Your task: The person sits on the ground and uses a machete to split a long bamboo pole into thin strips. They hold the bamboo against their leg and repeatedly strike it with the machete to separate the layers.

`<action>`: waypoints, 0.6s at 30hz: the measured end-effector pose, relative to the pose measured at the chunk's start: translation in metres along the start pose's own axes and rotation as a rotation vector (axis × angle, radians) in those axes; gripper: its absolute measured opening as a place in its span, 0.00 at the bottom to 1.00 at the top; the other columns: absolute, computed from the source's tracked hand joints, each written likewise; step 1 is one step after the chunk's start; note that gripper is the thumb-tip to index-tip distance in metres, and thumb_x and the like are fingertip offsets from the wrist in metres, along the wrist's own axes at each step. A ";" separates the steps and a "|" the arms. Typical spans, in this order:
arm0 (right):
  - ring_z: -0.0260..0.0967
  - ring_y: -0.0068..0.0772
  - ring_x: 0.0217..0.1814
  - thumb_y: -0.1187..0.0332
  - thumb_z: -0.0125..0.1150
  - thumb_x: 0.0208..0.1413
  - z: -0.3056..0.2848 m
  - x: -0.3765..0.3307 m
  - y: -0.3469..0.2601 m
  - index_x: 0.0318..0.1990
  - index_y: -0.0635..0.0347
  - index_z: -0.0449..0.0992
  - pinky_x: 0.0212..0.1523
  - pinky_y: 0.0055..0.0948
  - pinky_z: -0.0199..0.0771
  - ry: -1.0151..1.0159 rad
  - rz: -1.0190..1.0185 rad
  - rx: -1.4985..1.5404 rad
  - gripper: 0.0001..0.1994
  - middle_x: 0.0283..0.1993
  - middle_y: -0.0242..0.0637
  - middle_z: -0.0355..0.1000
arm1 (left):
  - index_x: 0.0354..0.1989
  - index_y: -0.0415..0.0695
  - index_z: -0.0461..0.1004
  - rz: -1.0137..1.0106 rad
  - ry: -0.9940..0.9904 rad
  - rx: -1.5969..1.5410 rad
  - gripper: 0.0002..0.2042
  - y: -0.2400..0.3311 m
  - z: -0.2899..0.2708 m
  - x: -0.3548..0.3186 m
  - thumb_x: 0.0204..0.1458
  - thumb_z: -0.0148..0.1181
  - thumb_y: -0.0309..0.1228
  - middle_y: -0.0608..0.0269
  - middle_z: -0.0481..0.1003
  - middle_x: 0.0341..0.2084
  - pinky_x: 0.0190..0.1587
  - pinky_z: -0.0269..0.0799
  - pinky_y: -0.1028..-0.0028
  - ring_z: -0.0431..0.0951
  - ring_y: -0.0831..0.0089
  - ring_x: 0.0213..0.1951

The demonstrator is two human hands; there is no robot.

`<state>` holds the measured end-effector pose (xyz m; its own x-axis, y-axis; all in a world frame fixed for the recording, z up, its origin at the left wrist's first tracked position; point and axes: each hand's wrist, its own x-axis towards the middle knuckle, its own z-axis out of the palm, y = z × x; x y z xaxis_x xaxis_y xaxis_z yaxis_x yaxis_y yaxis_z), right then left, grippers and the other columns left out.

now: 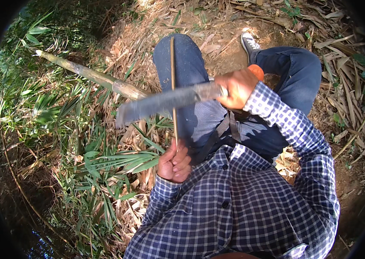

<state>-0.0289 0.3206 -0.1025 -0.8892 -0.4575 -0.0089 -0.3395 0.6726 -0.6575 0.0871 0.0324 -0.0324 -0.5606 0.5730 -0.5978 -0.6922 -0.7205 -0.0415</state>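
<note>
Machete (165, 103) and slender strip (173, 64), crossed above the person's left leg (190, 54). Fingers of the right hand (235, 89) wrap fully around the machete's orange-ended handle (256, 71); those of the left hand (175, 164) curl closed around the strip's near end, its far end reaching the knee. Work appears under way: the strip is already a separate, thin length, but how much shaping remains cannot be told. Outdoor ground carries dry leaves (346, 71), with green foliage (135, 162) and a bamboo-like pole (89, 74) at left.
</note>
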 end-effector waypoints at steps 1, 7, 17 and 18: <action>0.76 0.48 0.25 0.57 0.65 0.44 -0.003 0.011 0.010 0.34 0.55 0.79 0.29 0.45 0.77 0.031 0.110 -0.003 0.14 0.21 0.40 0.75 | 0.40 0.43 0.65 0.004 0.009 -0.006 0.15 -0.001 0.000 0.000 0.69 0.36 0.41 0.73 0.55 0.17 0.13 0.52 0.81 0.54 0.82 0.15; 0.76 0.48 0.26 0.56 0.65 0.45 -0.009 0.008 0.005 0.32 0.53 0.78 0.30 0.45 0.76 -0.059 0.023 0.029 0.12 0.20 0.40 0.74 | 0.39 0.44 0.64 -0.004 -0.002 -0.032 0.15 0.000 -0.006 0.000 0.69 0.36 0.42 0.73 0.55 0.17 0.13 0.51 0.81 0.53 0.82 0.14; 0.73 0.39 0.18 0.61 0.61 0.47 -0.034 0.045 0.056 0.43 0.62 0.80 0.22 0.38 0.76 -0.017 0.444 -0.017 0.18 0.20 0.44 0.75 | 0.41 0.43 0.65 0.021 0.023 0.018 0.15 0.002 -0.011 -0.001 0.68 0.37 0.42 0.72 0.55 0.17 0.12 0.51 0.81 0.53 0.82 0.13; 0.73 0.42 0.19 0.61 0.61 0.47 -0.027 0.031 0.049 0.42 0.63 0.79 0.23 0.39 0.76 0.006 0.350 -0.020 0.17 0.19 0.44 0.74 | 0.41 0.43 0.65 0.041 0.074 0.082 0.15 0.001 -0.010 0.000 0.69 0.37 0.42 0.72 0.55 0.16 0.12 0.51 0.81 0.53 0.82 0.13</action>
<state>-0.0812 0.3546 -0.1144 -0.9546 -0.1935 -0.2265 -0.0196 0.7994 -0.6005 0.0913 0.0279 -0.0401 -0.5562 0.5110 -0.6554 -0.7057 -0.7069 0.0479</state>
